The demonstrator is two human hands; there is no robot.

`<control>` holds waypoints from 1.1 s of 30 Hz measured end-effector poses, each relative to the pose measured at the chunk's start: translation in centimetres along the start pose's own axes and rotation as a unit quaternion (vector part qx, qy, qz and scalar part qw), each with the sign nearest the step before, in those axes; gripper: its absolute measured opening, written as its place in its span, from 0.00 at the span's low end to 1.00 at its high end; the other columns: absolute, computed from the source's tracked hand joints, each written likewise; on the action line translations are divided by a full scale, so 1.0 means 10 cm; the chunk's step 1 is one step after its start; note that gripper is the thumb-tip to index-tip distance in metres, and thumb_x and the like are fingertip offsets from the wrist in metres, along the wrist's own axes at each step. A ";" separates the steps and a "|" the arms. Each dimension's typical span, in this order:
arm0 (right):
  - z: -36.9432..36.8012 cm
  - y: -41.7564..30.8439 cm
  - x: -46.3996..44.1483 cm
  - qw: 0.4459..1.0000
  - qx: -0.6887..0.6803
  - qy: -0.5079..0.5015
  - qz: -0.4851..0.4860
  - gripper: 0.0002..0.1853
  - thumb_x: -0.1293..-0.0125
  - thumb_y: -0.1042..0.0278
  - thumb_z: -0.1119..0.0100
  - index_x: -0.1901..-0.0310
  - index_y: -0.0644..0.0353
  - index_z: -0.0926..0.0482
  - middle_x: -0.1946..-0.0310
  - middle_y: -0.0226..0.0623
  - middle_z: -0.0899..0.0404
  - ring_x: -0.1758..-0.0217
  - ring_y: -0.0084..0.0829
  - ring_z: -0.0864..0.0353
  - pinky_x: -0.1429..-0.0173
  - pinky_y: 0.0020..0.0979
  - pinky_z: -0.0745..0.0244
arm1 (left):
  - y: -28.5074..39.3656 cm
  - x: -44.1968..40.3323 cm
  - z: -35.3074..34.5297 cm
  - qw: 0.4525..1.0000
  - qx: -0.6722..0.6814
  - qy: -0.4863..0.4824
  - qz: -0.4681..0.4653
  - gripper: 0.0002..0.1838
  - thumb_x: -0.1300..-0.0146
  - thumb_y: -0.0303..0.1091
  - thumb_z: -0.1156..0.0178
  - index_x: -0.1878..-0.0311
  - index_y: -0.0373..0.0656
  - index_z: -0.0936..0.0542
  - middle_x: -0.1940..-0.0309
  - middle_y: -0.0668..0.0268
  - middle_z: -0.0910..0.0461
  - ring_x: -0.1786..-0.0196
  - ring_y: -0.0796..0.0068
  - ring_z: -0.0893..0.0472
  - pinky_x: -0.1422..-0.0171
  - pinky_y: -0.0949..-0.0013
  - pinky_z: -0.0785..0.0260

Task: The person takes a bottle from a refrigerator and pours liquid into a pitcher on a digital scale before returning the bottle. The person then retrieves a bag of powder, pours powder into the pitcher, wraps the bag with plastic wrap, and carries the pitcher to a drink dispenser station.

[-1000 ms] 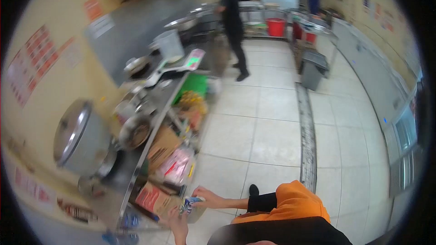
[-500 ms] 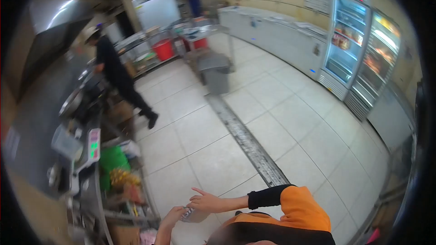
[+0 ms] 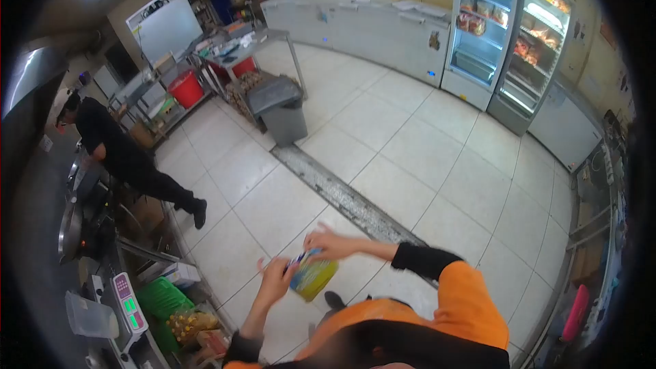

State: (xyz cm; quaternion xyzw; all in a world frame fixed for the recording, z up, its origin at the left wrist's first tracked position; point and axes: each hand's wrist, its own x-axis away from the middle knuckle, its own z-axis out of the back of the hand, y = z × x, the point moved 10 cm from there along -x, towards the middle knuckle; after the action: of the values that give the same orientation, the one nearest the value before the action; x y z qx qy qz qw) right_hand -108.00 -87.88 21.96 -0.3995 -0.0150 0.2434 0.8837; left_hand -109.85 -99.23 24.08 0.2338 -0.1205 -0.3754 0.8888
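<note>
Head: left fingers [image 3: 283, 268] and right fingers [image 3: 314, 240] hold an illegibly printed yellow packet [image 3: 317, 282].

The packet [image 3: 316, 280] is yellow-green, with blue and white towards its top; the sleeve [image 3: 471, 304] is orange with a black cuff [image 3: 422, 260]. The floor tiles [image 3: 424, 143] are off-white, gridded with dark lines. The bin [image 3: 283, 121] is grey, the bucket [image 3: 185, 89] red, the crate [image 3: 164, 296] green, the scale [image 3: 130, 306] white (its display [image 3: 130, 311] glowing green, its keypad [image 3: 123, 287] purple)
</note>
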 end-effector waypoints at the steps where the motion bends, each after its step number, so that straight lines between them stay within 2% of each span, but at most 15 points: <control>1: 0.16 0.19 -0.14 0.999 -0.024 -0.027 -0.017 0.14 0.37 0.53 0.45 0.60 0.54 0.22 0.54 0.29 0.29 0.45 0.27 0.33 0.31 0.56 0.67 | -0.25 -0.35 -0.16 0.991 0.117 -0.063 0.034 0.11 0.38 0.40 0.45 0.61 0.44 0.21 0.69 0.66 0.22 0.61 0.70 0.24 0.44 0.55 0.44; 2: 0.31 0.39 -0.25 0.996 -0.084 -0.029 -0.029 0.15 0.36 0.52 0.47 0.59 0.54 0.22 0.53 0.30 0.31 0.44 0.27 0.34 0.31 0.56 0.68 | -0.40 -0.67 -0.29 0.963 0.229 -0.123 0.067 0.12 0.36 0.41 0.46 0.61 0.41 0.21 0.70 0.66 0.21 0.65 0.73 0.23 0.52 0.65 0.35; 4: 0.74 0.75 -0.41 0.994 -0.095 -0.005 -0.056 0.16 0.36 0.52 0.48 0.56 0.54 0.23 0.51 0.31 0.32 0.43 0.29 0.35 0.31 0.57 0.67 | -0.27 -1.24 -0.28 0.888 0.430 -0.148 0.074 0.16 0.34 0.42 0.47 0.59 0.36 0.22 0.68 0.68 0.20 0.69 0.81 0.24 0.66 0.78 0.34; 5: 1.04 0.81 -0.45 0.996 -0.043 0.018 -0.073 0.16 0.36 0.53 0.47 0.54 0.54 0.24 0.50 0.32 0.32 0.42 0.31 0.35 0.31 0.57 0.66 | -0.24 -1.54 -0.26 0.886 0.427 -0.162 0.075 0.16 0.34 0.42 0.47 0.59 0.36 0.22 0.68 0.68 0.20 0.69 0.81 0.24 0.66 0.78 0.34; 7: 1.81 0.83 -0.45 0.965 0.186 0.139 -0.122 0.22 0.40 0.51 0.43 0.48 0.53 0.26 0.46 0.34 0.33 0.37 0.33 0.37 0.30 0.56 0.62 | -0.13 -2.13 -0.33 0.782 0.566 -0.225 0.130 0.18 0.33 0.42 0.49 0.57 0.34 0.22 0.66 0.69 0.20 0.68 0.85 0.24 0.64 0.80 0.33; 11: 2.63 1.26 -0.51 0.936 0.263 0.198 -0.122 0.34 0.49 0.46 0.36 0.41 0.52 0.32 0.41 0.36 0.36 0.34 0.36 0.40 0.31 0.57 0.59 | -0.02 -3.41 -0.44 0.746 0.566 -0.324 0.132 0.16 0.32 0.39 0.50 0.55 0.33 0.24 0.64 0.66 0.20 0.63 0.82 0.22 0.58 0.78 0.30; 13: 2.67 1.57 -0.65 0.946 0.257 0.178 -0.079 0.46 0.58 0.44 0.31 0.37 0.51 0.38 0.38 0.38 0.38 0.34 0.37 0.40 0.30 0.57 0.59 | -0.06 -4.01 -0.56 0.751 0.552 -0.340 0.126 0.17 0.32 0.38 0.51 0.53 0.33 0.25 0.61 0.64 0.21 0.60 0.80 0.22 0.55 0.75 0.29; 14: 2.78 1.75 -0.74 0.941 0.278 0.169 -0.092 0.50 0.61 0.47 0.28 0.36 0.54 0.42 0.37 0.43 0.39 0.35 0.40 0.38 0.32 0.52 0.50 | -0.05 -4.30 -0.57 0.756 0.541 -0.347 0.122 0.17 0.31 0.38 0.52 0.51 0.33 0.26 0.58 0.63 0.21 0.58 0.77 0.21 0.53 0.72 0.29; 18: 3.33 2.62 -1.15 0.948 0.211 0.222 -0.088 0.50 0.63 0.51 0.27 0.37 0.59 0.41 0.38 0.47 0.39 0.36 0.42 0.37 0.35 0.44 0.42 | -0.12 -5.34 -0.52 0.754 0.525 -0.352 0.181 0.17 0.32 0.37 0.52 0.50 0.32 0.26 0.55 0.61 0.22 0.55 0.73 0.22 0.50 0.70 0.30; 23: 3.93 4.03 -1.82 0.948 0.154 0.245 -0.134 0.41 0.64 0.61 0.28 0.44 0.64 0.35 0.57 0.48 0.23 0.56 0.44 0.22 0.55 0.38 0.26 | -0.39 -6.77 -0.39 0.771 0.488 -0.360 0.192 0.17 0.33 0.38 0.52 0.50 0.33 0.26 0.54 0.63 0.23 0.53 0.74 0.24 0.46 0.70 0.34; 24: 4.20 4.22 -1.96 0.939 0.166 0.290 -0.085 0.34 0.61 0.60 0.30 0.49 0.60 0.30 0.69 0.43 0.21 0.67 0.44 0.20 0.65 0.39 0.25 | -0.43 -7.16 -0.26 0.818 0.443 -0.343 0.127 0.18 0.32 0.39 0.52 0.51 0.34 0.25 0.55 0.62 0.24 0.52 0.74 0.26 0.46 0.71 0.35; 27: 4.92 5.19 -2.36 0.953 0.106 0.245 -0.142 0.30 0.59 0.56 0.31 0.51 0.54 0.26 0.72 0.41 0.20 0.70 0.43 0.20 0.67 0.38 0.25 | -0.53 -8.39 0.10 0.897 0.320 -0.303 0.039 0.18 0.33 0.42 0.52 0.48 0.38 0.25 0.53 0.61 0.26 0.47 0.73 0.30 0.42 0.70 0.39; 29: 5.53 5.77 -2.49 0.941 0.138 0.259 -0.167 0.25 0.55 0.51 0.34 0.54 0.51 0.24 0.74 0.40 0.20 0.72 0.44 0.21 0.67 0.38 0.25 | -0.35 -9.24 0.89 0.970 0.203 -0.049 -0.124 0.20 0.32 0.42 0.52 0.43 0.43 0.29 0.52 0.60 0.27 0.47 0.71 0.30 0.42 0.68 0.40; 32: 6.62 6.63 -2.55 0.884 0.088 0.371 -0.270 0.20 0.52 0.48 0.36 0.63 0.55 0.21 0.74 0.41 0.20 0.72 0.43 0.20 0.67 0.37 0.25 | -0.60 -10.18 0.51 0.908 0.393 -0.128 0.063 0.36 0.35 0.49 0.48 0.30 0.49 0.51 0.43 0.58 0.35 0.40 0.64 0.35 0.39 0.63 0.41; 33: 6.97 6.84 -2.62 0.882 0.103 0.373 -0.270 0.20 0.52 0.48 0.36 0.63 0.55 0.21 0.74 0.41 0.20 0.72 0.43 0.20 0.67 0.37 0.25 | -0.55 -10.45 0.20 0.884 0.419 -0.189 0.086 0.40 0.37 0.55 0.48 0.29 0.52 0.54 0.37 0.59 0.42 0.37 0.61 0.38 0.38 0.52 0.44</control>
State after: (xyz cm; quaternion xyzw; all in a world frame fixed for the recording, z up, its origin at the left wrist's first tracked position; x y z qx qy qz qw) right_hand -175.05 -12.28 25.02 -0.3483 0.2337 -0.1715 0.8914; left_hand -185.99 -27.55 18.96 0.4977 -0.4518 -0.2491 0.6972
